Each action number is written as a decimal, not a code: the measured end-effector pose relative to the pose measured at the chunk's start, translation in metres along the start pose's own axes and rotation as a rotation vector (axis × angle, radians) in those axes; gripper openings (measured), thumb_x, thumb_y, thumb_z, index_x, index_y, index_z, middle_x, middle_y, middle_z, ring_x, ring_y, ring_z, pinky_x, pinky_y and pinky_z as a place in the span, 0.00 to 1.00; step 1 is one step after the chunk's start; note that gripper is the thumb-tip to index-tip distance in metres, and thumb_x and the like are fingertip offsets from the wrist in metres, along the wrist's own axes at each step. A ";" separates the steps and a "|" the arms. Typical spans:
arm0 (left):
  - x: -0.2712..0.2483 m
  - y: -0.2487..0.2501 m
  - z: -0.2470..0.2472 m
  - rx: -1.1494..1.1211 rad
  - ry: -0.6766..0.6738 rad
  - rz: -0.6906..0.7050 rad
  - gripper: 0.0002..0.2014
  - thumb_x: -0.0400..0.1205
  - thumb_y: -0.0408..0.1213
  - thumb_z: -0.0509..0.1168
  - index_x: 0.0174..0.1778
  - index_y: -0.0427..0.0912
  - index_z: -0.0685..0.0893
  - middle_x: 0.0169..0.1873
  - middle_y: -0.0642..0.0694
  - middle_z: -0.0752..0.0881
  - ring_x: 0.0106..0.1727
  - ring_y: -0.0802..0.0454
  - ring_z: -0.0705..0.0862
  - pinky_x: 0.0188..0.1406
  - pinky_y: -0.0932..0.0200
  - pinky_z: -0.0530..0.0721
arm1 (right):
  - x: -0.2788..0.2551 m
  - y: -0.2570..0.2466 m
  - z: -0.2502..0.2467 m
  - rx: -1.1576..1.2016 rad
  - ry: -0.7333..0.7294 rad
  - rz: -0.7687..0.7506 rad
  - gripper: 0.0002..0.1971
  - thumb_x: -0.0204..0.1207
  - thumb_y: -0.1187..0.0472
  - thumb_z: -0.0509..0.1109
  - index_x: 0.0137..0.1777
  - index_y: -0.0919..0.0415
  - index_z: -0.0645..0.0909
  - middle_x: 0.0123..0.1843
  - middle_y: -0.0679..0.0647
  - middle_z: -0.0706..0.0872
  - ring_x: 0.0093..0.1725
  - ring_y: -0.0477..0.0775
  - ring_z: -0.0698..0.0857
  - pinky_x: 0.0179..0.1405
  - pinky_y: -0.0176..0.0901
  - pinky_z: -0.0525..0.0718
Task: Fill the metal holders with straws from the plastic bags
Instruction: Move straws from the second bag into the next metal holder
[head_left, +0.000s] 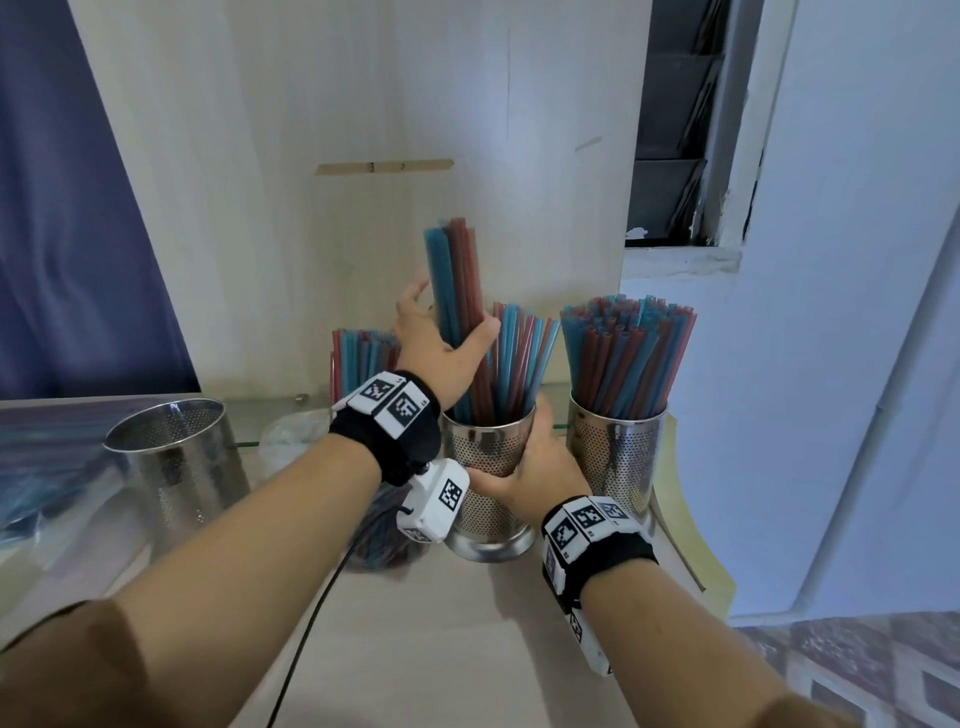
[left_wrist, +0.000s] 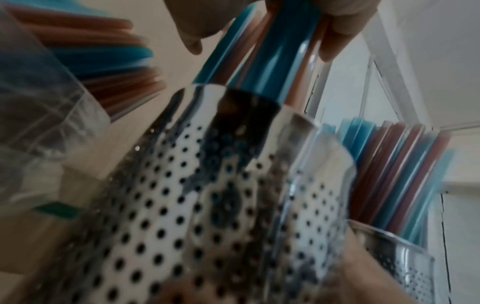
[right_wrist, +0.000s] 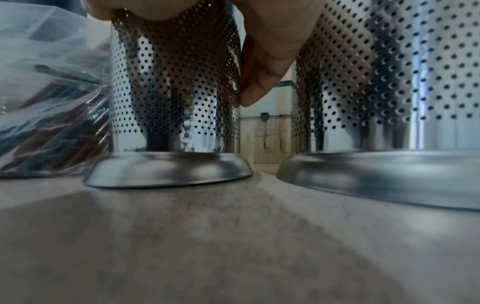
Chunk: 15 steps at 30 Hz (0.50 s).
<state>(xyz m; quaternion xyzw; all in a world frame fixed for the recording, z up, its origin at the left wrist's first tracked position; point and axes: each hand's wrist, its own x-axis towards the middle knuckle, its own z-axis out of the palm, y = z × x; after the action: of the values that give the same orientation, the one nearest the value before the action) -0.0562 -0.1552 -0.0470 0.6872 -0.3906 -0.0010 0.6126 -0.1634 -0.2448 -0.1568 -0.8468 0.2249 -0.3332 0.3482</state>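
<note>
My left hand (head_left: 441, 338) grips a bundle of blue and red straws (head_left: 454, 280), its lower ends inside the middle perforated metal holder (head_left: 488, 462). That bundle (left_wrist: 270, 61) shows between my fingers (left_wrist: 335, 30) above the holder's rim (left_wrist: 233, 98). My right hand (head_left: 535, 467) wraps around the holder's wall, thumb (right_wrist: 262, 82) on its side (right_wrist: 176, 82). More straws (head_left: 524, 364) stand in this holder. A full holder (head_left: 618, 457) stands to its right. An empty holder (head_left: 171, 467) stands at the left.
A plastic bag with straws (head_left: 379, 535) lies left of the middle holder, also seen as bag (right_wrist: 52, 102). Another filled holder (head_left: 358, 353) stands behind my left wrist. More bagged straws (head_left: 41, 467) lie at far left. The table edge (head_left: 696, 545) curves away on the right.
</note>
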 end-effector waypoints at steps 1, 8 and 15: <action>-0.001 0.000 0.003 0.035 -0.028 0.026 0.46 0.63 0.64 0.71 0.75 0.67 0.54 0.74 0.42 0.69 0.68 0.44 0.80 0.65 0.38 0.83 | 0.000 0.000 0.000 0.007 0.002 -0.002 0.61 0.56 0.35 0.85 0.83 0.46 0.49 0.76 0.48 0.77 0.72 0.50 0.80 0.70 0.48 0.80; -0.005 -0.016 0.013 0.143 0.023 0.066 0.61 0.72 0.43 0.79 0.84 0.50 0.35 0.85 0.44 0.46 0.84 0.48 0.53 0.79 0.49 0.56 | -0.001 0.000 -0.002 0.032 -0.010 0.008 0.64 0.55 0.35 0.84 0.84 0.47 0.47 0.78 0.48 0.75 0.74 0.49 0.78 0.73 0.48 0.78; 0.008 -0.023 0.005 0.148 -0.019 -0.060 0.45 0.65 0.56 0.81 0.73 0.41 0.71 0.63 0.52 0.81 0.63 0.55 0.80 0.61 0.58 0.77 | 0.000 0.003 0.001 0.044 -0.010 0.016 0.64 0.54 0.34 0.84 0.84 0.45 0.46 0.79 0.47 0.74 0.75 0.49 0.77 0.73 0.51 0.78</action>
<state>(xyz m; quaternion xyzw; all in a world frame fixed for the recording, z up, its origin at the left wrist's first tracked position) -0.0412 -0.1651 -0.0639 0.7418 -0.3747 0.0028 0.5562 -0.1629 -0.2459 -0.1596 -0.8388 0.2228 -0.3312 0.3703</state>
